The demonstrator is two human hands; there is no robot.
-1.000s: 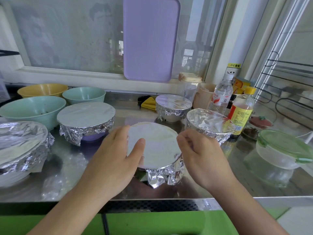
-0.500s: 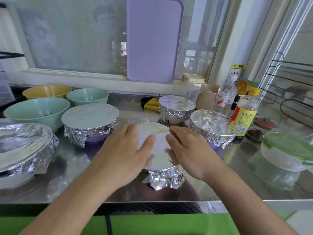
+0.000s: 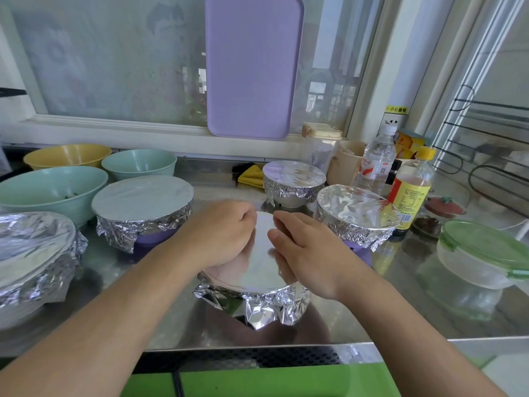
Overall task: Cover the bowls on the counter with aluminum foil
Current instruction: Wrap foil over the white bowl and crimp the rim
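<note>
A stainless-steel counter [image 3: 337, 319] runs under a frosted window, with a lilac cutting board [image 3: 253, 64] leaning upright against the glass.

In the head view, the nearest foil-covered bowl [image 3: 257, 282] sits at the front middle of the counter, its foil top flat and smooth and its crumpled skirt hanging down at the near side. Both hands lie over its top. The left hand [image 3: 220, 233] covers the left part, its fingers curled down over the far rim; whether they pinch the foil there cannot be told. The right hand [image 3: 309, 253] lies flat on the right part with its fingers straight and together, pressing the foil.

Four more foil-covered bowls stand around: one at the far left edge [image 3: 34, 253], a purple one [image 3: 143, 207] left of the hands, a small one [image 3: 293, 179] behind them, and one [image 3: 355, 213] to the right. Three uncovered bowls sit at the back left: a large green bowl [image 3: 48, 187], a yellow bowl [image 3: 67, 154] and a smaller green bowl [image 3: 140, 163]. At the right are a water bottle [image 3: 376, 161], a yellow-capped bottle [image 3: 412, 181] and a green-lidded container [image 3: 483, 253].
</note>
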